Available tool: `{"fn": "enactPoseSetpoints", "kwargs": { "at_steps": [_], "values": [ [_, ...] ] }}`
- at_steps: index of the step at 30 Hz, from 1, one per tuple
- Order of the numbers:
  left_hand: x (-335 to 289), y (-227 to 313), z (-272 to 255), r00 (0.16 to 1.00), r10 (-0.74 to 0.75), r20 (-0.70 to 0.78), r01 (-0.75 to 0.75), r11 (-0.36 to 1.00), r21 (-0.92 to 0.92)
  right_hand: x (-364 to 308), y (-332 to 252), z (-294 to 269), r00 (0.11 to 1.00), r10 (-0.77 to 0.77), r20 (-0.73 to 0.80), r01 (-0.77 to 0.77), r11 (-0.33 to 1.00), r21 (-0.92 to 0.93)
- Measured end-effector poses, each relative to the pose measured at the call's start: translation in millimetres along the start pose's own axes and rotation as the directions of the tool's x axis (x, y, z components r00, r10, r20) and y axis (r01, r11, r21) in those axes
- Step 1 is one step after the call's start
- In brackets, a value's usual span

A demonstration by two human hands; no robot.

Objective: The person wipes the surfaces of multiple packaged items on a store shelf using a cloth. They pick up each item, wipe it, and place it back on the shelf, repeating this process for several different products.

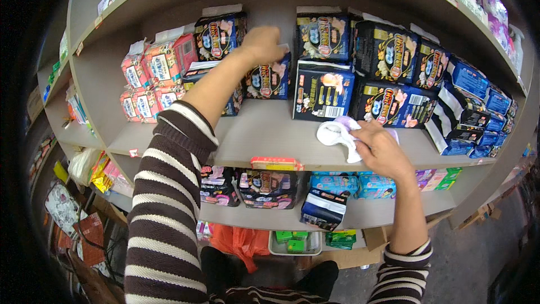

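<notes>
My left hand [262,44] reaches over the main shelf, just above a dark-blue printed soft pack [267,83]. Its fingers are blurred and partly hidden, so whether they grip the pack's top cannot be made out. My right hand [383,147] is closed on a crumpled white and lilac cloth [336,133], which lies against the shelf surface [253,135] near its front edge. Behind the cloth stands a dark-blue pack [323,91] with a white top edge. Another dark pack [220,36] is stacked left of my left hand.
Pink packs [164,65] fill the shelf's left end. Black packs [385,50] and blue packs [471,81] crowd the right. A red-and-yellow strip [275,163] sits on the front edge. Below are more packs [266,187], a red plastic bag [239,242] and a white tray [295,252].
</notes>
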State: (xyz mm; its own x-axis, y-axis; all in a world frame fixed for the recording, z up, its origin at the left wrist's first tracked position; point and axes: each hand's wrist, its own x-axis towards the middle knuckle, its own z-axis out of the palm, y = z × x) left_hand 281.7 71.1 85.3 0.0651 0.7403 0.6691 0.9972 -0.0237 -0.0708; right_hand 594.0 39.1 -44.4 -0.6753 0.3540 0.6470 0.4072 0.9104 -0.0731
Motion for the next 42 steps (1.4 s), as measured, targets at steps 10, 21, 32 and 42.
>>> {"fn": "enactPoseSetpoints", "kwargs": {
  "at_steps": [10, 21, 32, 42],
  "values": [
    [44, 28, 11, 0.950, -0.140, 0.279, 0.311, 0.356, -0.881, -2, -4, 4, 0.996, 0.020, -0.085, -0.023, 0.999, -0.034],
    [66, 26, 31, 0.918, -0.390, 0.071, 0.152, 0.181, -0.972, -2, 1, 3, 0.996, 0.021, -0.085, -0.019, 1.000, 0.020],
    [-58, 6, -65, 0.990, -0.097, -0.099, -0.129, -0.382, -0.915, -1, 8, 6, 0.994, 0.078, -0.073, -0.079, 0.997, -0.010],
    [-394, 22, -20, 0.804, -0.568, 0.175, -0.173, -0.506, -0.845, -63, -121, 14, 0.735, 0.022, -0.678, 0.107, 0.983, 0.148]
  ]
}}
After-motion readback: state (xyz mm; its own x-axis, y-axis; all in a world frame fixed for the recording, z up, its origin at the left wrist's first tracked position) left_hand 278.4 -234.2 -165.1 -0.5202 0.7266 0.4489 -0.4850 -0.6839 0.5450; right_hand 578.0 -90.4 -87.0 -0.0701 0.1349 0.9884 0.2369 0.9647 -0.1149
